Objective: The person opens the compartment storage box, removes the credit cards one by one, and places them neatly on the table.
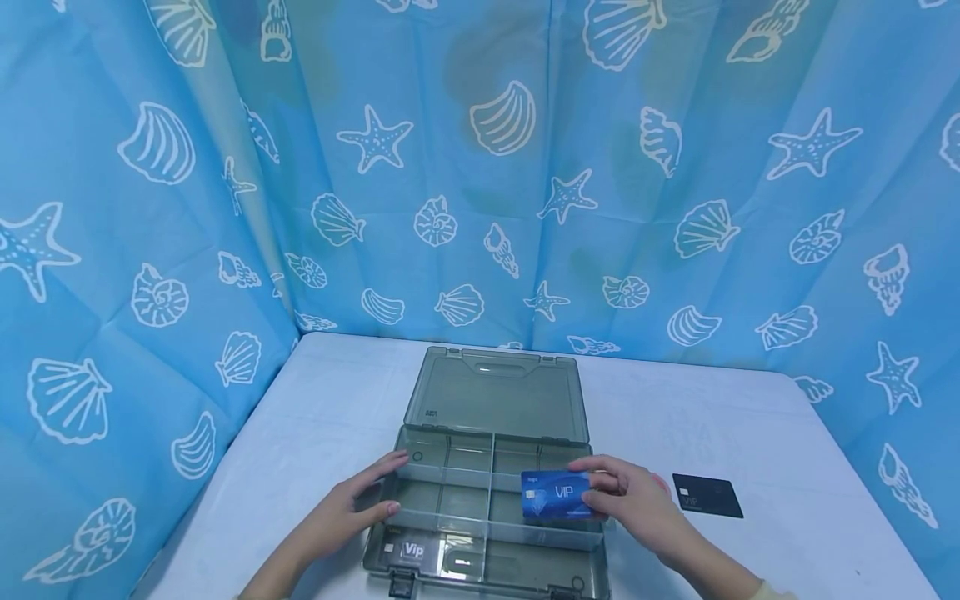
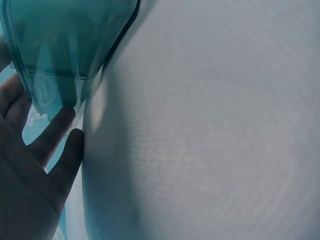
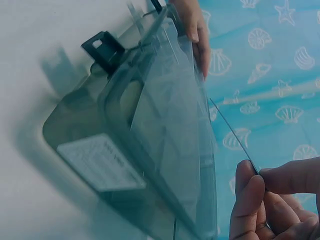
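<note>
A smoky grey, see-through divided box (image 1: 543, 568) lies on the table with its lid (image 1: 498, 396) swung back on the far side. My right hand (image 1: 633, 498) pinches a blue VIP card (image 1: 551, 500) by its right end, above the right-hand compartments. The right wrist view shows that card edge-on (image 3: 231, 124) between thumb and fingers. My left hand (image 1: 348, 504) rests spread against the box's left side, its fingertips touching the wall. In the front left compartment lies a dark card (image 1: 401, 548) marked Vip.
A black VIP card (image 1: 707, 497) lies on the white table (image 1: 315, 400) to the right of the box. Something pinkish (image 1: 661, 482) shows partly behind my right hand. Latches (image 1: 402, 583) stick out at the box's front edge. A blue shell-print curtain (image 1: 450, 267) surrounds the table.
</note>
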`<act>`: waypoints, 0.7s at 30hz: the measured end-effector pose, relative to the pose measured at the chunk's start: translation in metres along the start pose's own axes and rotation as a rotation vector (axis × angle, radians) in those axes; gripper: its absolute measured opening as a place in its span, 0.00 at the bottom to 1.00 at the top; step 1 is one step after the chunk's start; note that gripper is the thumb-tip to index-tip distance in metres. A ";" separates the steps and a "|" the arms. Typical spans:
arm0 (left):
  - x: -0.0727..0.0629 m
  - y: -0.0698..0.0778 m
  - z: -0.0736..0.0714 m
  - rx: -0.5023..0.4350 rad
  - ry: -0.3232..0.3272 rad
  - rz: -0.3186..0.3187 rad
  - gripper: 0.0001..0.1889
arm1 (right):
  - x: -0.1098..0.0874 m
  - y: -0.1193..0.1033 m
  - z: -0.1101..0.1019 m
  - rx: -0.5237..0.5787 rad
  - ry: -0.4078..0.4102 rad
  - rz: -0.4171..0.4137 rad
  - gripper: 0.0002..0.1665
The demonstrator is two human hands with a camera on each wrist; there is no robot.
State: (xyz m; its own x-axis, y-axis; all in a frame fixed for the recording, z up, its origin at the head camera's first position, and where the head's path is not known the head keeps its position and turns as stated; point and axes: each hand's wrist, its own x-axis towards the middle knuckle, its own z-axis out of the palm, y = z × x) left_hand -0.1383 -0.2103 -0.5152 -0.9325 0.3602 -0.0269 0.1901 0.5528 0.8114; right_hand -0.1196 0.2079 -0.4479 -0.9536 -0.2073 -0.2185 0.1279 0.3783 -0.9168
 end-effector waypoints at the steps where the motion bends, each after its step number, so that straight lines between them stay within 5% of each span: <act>1: 0.000 0.000 0.000 0.001 0.000 0.000 0.35 | -0.001 0.000 -0.003 -0.003 0.012 0.009 0.22; 21: -0.001 -0.003 -0.001 -0.003 0.002 0.026 0.34 | -0.019 0.029 -0.055 -0.042 0.144 0.168 0.25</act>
State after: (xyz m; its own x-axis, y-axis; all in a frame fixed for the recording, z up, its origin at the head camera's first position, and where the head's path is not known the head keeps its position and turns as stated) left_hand -0.1383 -0.2128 -0.5166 -0.9277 0.3733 -0.0048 0.2133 0.5407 0.8137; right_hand -0.1129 0.2728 -0.4518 -0.9492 -0.0082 -0.3145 0.2798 0.4349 -0.8559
